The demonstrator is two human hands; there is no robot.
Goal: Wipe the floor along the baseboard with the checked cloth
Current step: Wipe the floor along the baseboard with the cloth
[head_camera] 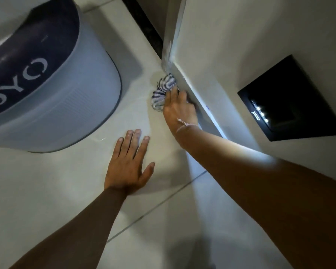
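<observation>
Two bare forearms reach down over the pale tiled floor (47, 191), one hand flat, the other on a cloth.

Left of everything stands a round grey plastic bin with a dark blue lid (52, 90), lettered in white. Beside it the left hand (127, 166) lies palm down on the tiles, fingers spread, gripping nothing. Further right, the right hand (179, 109) presses on the bunched blue-and-white checked cloth (163, 92), fingers closed over it, right where floor meets the white baseboard (200, 98) near the wall's corner. A black square wall plate (291, 98) with small lights sits on the wall, far right.
</observation>
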